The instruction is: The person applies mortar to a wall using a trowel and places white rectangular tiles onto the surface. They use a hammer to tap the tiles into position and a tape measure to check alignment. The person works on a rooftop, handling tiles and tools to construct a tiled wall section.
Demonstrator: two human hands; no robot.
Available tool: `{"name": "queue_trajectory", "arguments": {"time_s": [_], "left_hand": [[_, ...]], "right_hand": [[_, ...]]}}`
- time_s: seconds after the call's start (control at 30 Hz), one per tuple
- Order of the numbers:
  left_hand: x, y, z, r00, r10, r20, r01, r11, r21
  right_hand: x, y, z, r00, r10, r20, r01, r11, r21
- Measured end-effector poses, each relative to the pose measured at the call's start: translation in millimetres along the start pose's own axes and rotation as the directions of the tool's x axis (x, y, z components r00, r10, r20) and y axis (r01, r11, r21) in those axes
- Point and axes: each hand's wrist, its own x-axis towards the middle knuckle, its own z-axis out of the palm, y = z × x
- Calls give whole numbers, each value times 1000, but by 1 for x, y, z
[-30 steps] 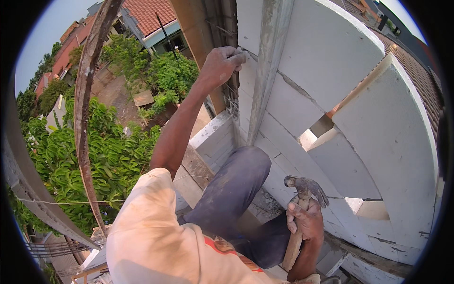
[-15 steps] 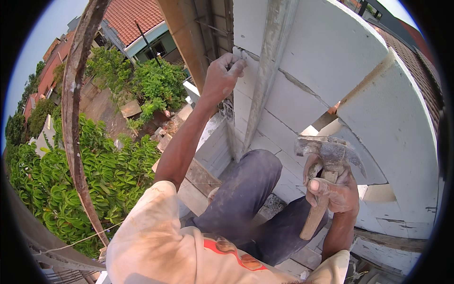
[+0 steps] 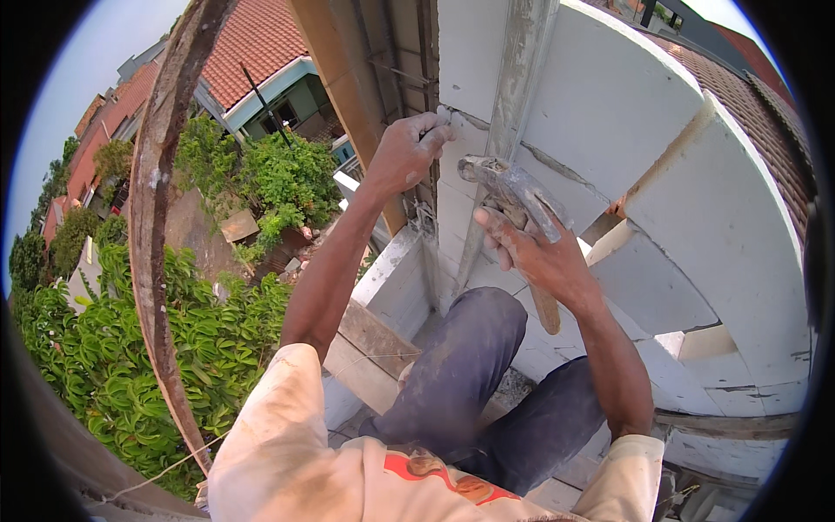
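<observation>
My right hand (image 3: 548,261) grips a claw hammer (image 3: 513,185) near its head, with the thumb pointing out to the left. The hammer's worn grey head is raised before the white block wall (image 3: 609,104), and its wooden handle hangs down below my hand. Farther left, my left hand (image 3: 407,155) is closed in a pinch at the edge of the wall, by a joint between two blocks. What those fingers hold is too small and hidden to make out. An upright metal bar (image 3: 513,91) runs along the wall between my left hand and the hammer.
My bent knees (image 3: 470,348) are below my hands, over wooden planks (image 3: 370,348). A wooden board (image 3: 335,70) stands left of the wall. A rusty curved bar (image 3: 148,244) crosses the left side, with bushes (image 3: 96,348) far below. Gaps (image 3: 600,228) show between some blocks.
My right hand has lifted the hammer up and left, closer to my left hand. The left hand stays pinched at the block edge; the view has shifted slightly.
</observation>
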Motion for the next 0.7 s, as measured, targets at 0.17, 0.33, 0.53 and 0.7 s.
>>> {"name": "queue_trajectory", "arguments": {"time_s": [0.17, 0.33, 0.53, 0.7], "left_hand": [[2, -11, 11, 965, 232, -125, -224, 972, 75], [2, -16, 2, 1000, 3, -14, -4, 997, -73], [-1, -25, -15, 998, -25, 58, 31, 994, -105], [-7, -25, -30, 999, -26, 39, 29, 997, -76]], "right_hand": [[15, 7, 10, 990, -108, -94, 112, 993, 30], [29, -1, 7, 971, -234, -46, 229, 969, -91], [52, 4, 27, 830, -512, -220, 492, 859, -143], [82, 10, 45, 786, -529, -320, 524, 844, -110]]}}
